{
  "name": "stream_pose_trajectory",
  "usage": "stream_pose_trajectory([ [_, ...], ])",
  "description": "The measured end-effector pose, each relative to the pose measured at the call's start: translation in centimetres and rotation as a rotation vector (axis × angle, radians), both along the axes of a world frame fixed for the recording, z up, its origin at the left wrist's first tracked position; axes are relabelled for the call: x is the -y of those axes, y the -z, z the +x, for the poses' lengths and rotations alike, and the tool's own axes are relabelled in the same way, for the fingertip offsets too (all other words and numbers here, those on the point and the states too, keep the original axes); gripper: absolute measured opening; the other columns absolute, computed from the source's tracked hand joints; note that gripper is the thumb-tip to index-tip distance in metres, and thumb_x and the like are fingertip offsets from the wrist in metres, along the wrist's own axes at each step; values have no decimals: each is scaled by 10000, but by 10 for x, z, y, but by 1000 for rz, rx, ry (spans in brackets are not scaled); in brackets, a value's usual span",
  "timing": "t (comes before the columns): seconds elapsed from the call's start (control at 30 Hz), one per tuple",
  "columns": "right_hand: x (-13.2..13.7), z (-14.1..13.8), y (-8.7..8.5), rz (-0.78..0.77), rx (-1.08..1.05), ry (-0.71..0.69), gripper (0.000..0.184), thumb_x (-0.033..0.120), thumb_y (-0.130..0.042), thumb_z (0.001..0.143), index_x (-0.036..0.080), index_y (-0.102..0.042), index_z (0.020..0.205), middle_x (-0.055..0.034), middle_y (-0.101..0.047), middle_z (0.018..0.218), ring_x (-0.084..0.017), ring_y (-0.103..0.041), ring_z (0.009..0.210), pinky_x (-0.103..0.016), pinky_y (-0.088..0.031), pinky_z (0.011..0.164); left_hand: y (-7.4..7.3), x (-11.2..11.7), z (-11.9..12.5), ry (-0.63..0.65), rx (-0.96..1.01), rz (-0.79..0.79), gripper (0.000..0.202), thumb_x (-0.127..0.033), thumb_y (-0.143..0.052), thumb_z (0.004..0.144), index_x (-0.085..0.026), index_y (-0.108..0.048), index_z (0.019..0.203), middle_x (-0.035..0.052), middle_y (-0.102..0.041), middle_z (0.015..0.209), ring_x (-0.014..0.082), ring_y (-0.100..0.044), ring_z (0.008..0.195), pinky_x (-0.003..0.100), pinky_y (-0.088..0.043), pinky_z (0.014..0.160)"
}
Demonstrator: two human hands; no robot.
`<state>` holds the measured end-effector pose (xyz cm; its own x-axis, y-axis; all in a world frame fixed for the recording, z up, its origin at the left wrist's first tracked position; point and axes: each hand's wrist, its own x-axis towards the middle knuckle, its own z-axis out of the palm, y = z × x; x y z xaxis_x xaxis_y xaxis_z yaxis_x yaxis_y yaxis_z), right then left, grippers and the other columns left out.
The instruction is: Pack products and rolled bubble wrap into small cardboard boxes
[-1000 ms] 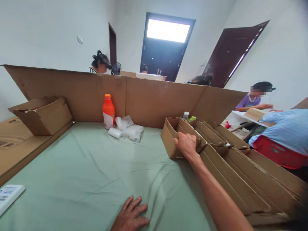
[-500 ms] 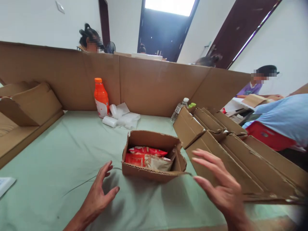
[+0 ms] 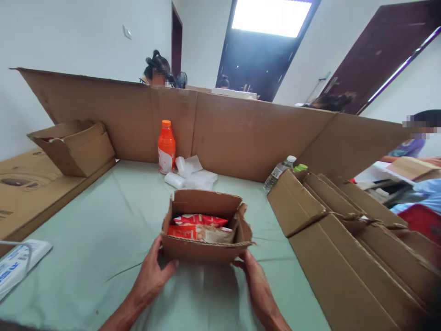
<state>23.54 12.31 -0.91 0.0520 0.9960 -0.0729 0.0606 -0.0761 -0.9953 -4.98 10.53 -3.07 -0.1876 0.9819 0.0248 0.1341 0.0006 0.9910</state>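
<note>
An open cardboard box point(image 3: 200, 252) stands on the green-covered table in front of me. Inside it lie a red packet point(image 3: 203, 219) and a red-and-beige packet point(image 3: 206, 233). My left hand point(image 3: 153, 271) holds the box's lower left corner, its thumb near the front wall and its fingertips partly hidden along the side. At the opposite lower corner my right hand point(image 3: 253, 276) holds the box, with some fingers hidden behind it.
An orange bottle point(image 3: 166, 149) and crumpled clear plastic wrap point(image 3: 198, 179) are at the back. Several cardboard boxes point(image 3: 344, 266) lie at the right beside a clear bottle point(image 3: 277, 174). Another box point(image 3: 81, 149) stands left, near a white package point(image 3: 24, 262). People sit beyond the cardboard partition point(image 3: 241, 133).
Both hands have come inward from beside the box and taken hold of its lower corners. My view has turned left, showing more of the left side.
</note>
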Motion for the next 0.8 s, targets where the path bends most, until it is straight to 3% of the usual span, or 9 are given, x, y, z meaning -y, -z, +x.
stream_pose_trajectory([
  [0.1, -29, -46, -7, 20, -61, -161, 727, 796, -463, 872, 251, -669, 1306, -101, -633, 1390, -308, -574, 1253, -474, -483, 1013, -14, -23, -33, -128, 90, 26, 741, -447, -730, 705, -152, -437, 1319, 165, -628, 1266, 324, -639, 1122, 471, -507, 993],
  [0.2, -55, -89, -9, 38, -115, -275, 766, 816, -439, 868, 268, -615, 1373, -91, -598, 1436, -294, -553, 1296, -476, -453, 1054, -25, -44, -58, -293, 89, 101, 697, -493, -740, 709, -182, -457, 1265, 136, -610, 1246, 334, -597, 1179, 484, -471, 1039],
  [0.3, -70, -111, -7, 69, -142, -306, 727, 785, -455, 887, 272, -613, 1377, -89, -593, 1442, -291, -539, 1314, -465, -447, 1060, -18, -55, -70, -387, 45, 135, 630, -506, -720, 755, -219, -466, 1255, 108, -584, 1260, 345, -536, 1256, 518, -412, 1093],
  [0.47, -67, -100, 0, 18, -79, -297, 603, 694, -487, 929, 278, -660, 1331, -88, -641, 1377, -295, -580, 1251, -432, -490, 1009, 16, -58, -77, -411, 23, 83, 694, -576, -746, 705, -217, -468, 1230, 103, -609, 1183, 352, -579, 1148, 542, -439, 1054],
  [0.67, -66, -83, 1, 17, 64, -250, 503, 654, -512, 921, 296, -750, 1182, -75, -724, 1193, -315, -638, 1153, -423, -539, 962, 26, -53, -72, -366, 53, -10, 731, -660, -658, 766, -232, -474, 1328, 111, -646, 1245, 333, -603, 1200, 462, -481, 1049],
  [0.8, -97, -67, -13, 41, 158, -362, 500, 654, -543, 898, 251, -793, 1056, -87, -757, 1066, -317, -690, 1018, -420, -569, 897, 44, -46, -75, -465, 55, -161, 894, -745, -655, 716, -202, -451, 1397, 136, -707, 1144, 405, -626, 1173, 573, -503, 1026],
])
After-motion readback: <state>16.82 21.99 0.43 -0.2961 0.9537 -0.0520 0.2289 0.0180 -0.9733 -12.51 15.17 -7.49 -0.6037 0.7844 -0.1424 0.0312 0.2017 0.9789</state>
